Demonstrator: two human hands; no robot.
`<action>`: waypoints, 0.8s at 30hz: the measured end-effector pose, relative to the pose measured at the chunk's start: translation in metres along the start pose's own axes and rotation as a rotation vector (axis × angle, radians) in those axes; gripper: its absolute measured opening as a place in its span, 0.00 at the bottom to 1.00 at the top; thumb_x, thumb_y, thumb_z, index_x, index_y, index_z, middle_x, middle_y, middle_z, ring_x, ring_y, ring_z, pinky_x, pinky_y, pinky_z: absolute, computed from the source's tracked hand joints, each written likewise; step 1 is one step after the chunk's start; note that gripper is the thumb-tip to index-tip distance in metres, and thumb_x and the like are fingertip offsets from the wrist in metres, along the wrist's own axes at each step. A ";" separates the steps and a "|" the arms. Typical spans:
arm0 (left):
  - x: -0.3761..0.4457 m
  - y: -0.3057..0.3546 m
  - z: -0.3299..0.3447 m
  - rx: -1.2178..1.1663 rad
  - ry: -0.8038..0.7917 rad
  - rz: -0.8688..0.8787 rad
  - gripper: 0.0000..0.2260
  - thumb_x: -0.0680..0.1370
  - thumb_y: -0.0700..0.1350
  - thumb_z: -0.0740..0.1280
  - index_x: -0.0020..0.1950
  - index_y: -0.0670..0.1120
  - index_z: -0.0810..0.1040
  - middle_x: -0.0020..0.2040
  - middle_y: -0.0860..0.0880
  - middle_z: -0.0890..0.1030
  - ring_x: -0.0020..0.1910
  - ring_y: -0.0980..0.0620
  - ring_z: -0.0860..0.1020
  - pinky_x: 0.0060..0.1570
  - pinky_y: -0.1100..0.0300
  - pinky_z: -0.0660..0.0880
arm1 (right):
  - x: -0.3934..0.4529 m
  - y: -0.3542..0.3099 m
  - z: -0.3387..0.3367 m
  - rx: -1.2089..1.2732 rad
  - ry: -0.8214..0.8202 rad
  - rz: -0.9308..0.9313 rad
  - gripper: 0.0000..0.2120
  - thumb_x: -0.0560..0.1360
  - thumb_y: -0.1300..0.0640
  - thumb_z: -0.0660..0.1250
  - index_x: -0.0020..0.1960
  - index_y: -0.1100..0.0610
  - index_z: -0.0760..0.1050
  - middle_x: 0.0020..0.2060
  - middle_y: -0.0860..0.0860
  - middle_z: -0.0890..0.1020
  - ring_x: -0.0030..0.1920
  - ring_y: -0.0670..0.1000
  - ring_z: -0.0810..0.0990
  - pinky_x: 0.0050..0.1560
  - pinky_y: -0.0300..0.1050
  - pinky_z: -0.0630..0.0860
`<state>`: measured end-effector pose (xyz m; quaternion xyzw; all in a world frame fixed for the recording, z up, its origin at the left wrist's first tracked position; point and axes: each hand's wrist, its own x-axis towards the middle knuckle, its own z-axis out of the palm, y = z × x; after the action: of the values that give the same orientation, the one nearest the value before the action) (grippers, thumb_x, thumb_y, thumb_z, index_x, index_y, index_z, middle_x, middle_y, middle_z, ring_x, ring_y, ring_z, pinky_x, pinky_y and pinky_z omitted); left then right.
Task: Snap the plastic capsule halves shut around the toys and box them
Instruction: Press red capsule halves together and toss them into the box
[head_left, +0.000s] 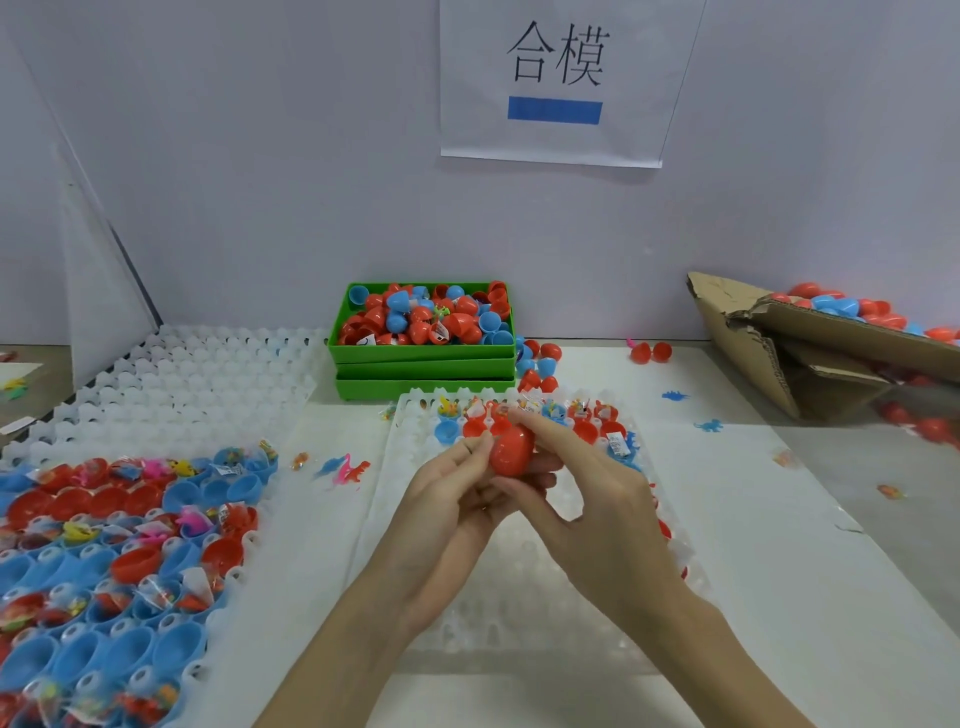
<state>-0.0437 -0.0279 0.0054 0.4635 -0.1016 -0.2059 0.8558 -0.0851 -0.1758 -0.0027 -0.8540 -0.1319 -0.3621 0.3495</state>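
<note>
**Both hands close on a red capsule**

The left hand (457, 483) and right hand (592, 499) meet above the white moulded plastic tray (519, 587), fingers curled round a red egg-shaped plastic capsule (512, 449) held between them. At the tray's far end, open red and blue halves hold small bagged toys. Behind it on the white tabletop (779, 545) stands a stack of green plastic bins (423, 364), the top one heaped with red and blue capsules. A torn brown cardboard box (810, 353) at the right holds more capsules.
</note>
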 end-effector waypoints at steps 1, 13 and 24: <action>0.000 -0.001 0.000 0.014 -0.003 0.004 0.18 0.85 0.50 0.61 0.62 0.37 0.83 0.58 0.34 0.84 0.59 0.39 0.84 0.57 0.54 0.82 | 0.000 0.000 0.001 0.004 -0.008 0.015 0.25 0.75 0.51 0.74 0.70 0.55 0.77 0.56 0.46 0.86 0.52 0.42 0.83 0.59 0.33 0.77; 0.005 -0.008 -0.002 0.610 0.157 0.216 0.23 0.80 0.64 0.56 0.57 0.47 0.77 0.40 0.47 0.87 0.38 0.51 0.85 0.40 0.65 0.80 | 0.010 0.003 -0.008 0.200 -0.056 0.233 0.17 0.75 0.51 0.76 0.62 0.51 0.77 0.50 0.39 0.83 0.53 0.46 0.83 0.53 0.37 0.80; 0.019 -0.018 -0.038 1.718 0.265 0.246 0.32 0.80 0.66 0.45 0.77 0.54 0.71 0.81 0.55 0.63 0.81 0.54 0.57 0.79 0.54 0.54 | 0.124 0.076 -0.086 1.041 0.307 0.823 0.22 0.82 0.54 0.69 0.71 0.64 0.70 0.63 0.61 0.83 0.58 0.58 0.86 0.58 0.46 0.83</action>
<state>-0.0175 -0.0169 -0.0305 0.9534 -0.1704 0.0912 0.2315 -0.0069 -0.2938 0.0901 -0.4942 0.0976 -0.2060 0.8390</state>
